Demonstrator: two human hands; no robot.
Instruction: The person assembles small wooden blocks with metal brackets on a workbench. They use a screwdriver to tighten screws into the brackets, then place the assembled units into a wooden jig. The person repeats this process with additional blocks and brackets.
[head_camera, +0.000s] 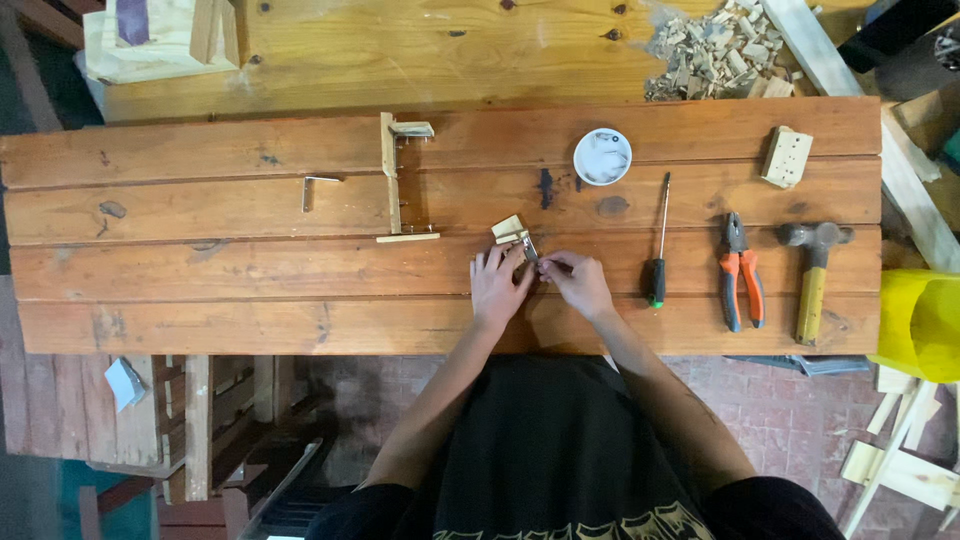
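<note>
My left hand (498, 283) rests on the wooden workbench (200, 270) and pins a small pale wood block (510, 230) with a metal bracket on it. My right hand (578, 280) pinches a small metal piece, too small to identify, right beside the bracket at the block's near edge. Both hands meet at the middle of the bench. A screwdriver (658, 245) with a black and green handle lies just right of my right hand.
Orange-handled pliers (740, 272) and a hammer (815, 270) lie to the right. A round white dish (602, 156), a small wood block (787, 156), a thin wooden frame (395, 185) and a metal bracket (315, 188) sit farther back. A yellow container (920, 320) stands at the right edge.
</note>
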